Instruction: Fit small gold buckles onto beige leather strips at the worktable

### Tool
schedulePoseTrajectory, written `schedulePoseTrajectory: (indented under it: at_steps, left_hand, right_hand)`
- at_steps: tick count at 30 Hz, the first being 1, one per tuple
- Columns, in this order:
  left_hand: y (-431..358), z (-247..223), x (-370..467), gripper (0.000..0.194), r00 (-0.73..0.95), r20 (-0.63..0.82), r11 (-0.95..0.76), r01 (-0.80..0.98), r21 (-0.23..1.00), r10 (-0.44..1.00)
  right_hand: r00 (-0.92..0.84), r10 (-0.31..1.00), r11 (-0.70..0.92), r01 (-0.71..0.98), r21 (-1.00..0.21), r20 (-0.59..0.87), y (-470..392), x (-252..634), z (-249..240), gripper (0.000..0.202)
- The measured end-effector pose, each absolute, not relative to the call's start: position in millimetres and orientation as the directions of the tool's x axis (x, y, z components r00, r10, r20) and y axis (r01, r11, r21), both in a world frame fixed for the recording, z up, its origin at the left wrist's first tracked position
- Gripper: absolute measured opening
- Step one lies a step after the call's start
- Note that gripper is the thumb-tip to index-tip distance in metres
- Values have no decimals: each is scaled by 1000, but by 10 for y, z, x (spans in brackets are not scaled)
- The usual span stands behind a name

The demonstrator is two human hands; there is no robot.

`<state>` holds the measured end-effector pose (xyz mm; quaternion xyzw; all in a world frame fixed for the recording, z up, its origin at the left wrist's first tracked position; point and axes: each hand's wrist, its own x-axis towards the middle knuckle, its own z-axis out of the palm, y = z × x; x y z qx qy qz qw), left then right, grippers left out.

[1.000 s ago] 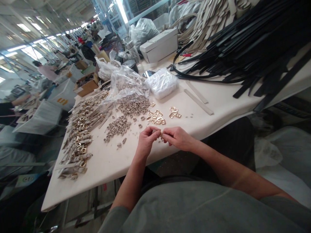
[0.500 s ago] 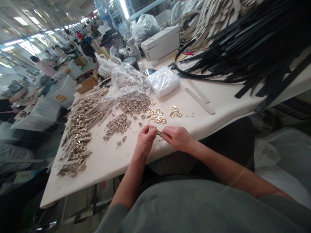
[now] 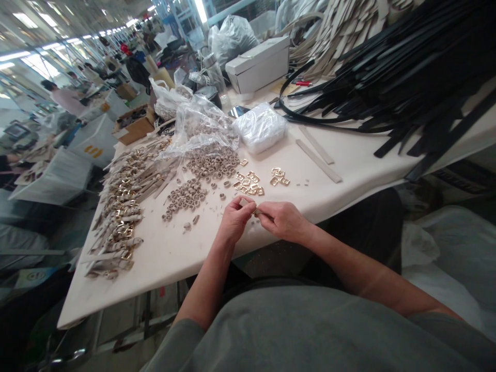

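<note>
Close to the table's front edge, my left hand (image 3: 233, 221) pinches a short beige strap (image 3: 245, 202), mostly covered by the fingers. My right hand (image 3: 283, 221) is closed on the strap's other end, and the two hands nearly touch. A bit of gold metal, apparently a buckle, glints between them. Just beyond lie gold buckles (image 3: 248, 183) in a loose cluster, with a smaller group of buckles (image 3: 279, 176) to its right. Small beige strap loops (image 3: 186, 199) are heaped to the left of my hands.
Beige straps with gold buckles (image 3: 126, 206) line the table's left side. Behind the loops sit a clear plastic bag (image 3: 201, 124), a white wrapped packet (image 3: 259, 128) and a white box (image 3: 258, 64). Black straps (image 3: 406, 77) overhang the right side. Two flat beige strips (image 3: 320, 161) lie nearer.
My fingers have shifted slightly on the strap, and the right fingers have drawn closer to the left ones. The view has moved a little; the table items stay put.
</note>
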<state>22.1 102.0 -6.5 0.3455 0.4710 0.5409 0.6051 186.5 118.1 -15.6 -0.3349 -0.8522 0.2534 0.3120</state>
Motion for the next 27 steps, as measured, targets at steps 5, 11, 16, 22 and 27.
schedulePoseTrajectory:
  at_steps: [5,11,16,22,27]
  left_hand:
    - [1009,-129,190,32,-58,-183,157,-302,940,981]
    - [1009,-159,169,35,-7,-158,150,-289,946,987]
    - [1013,-166,167,37,21,-161,159,-311,937,987]
    - [1004,-203,140,34,20,-147,147,-295,944,989]
    - [992,-222,191,35,-40,-127,113,-251,961,991]
  right_hand:
    - [-615,707,656,384,-650,350,1202,1854,-194,26]
    - [-644,700,620,333,-710,309,1216,1878,-180,27]
    - [-595,752,582,399,-709,282,1190,1872,-157,19]
    - [-616,738,589,387,-710,276,1209,1868,-185,29]
    - [-637,731,554,342,-759,246,1242,1897,-167,32]
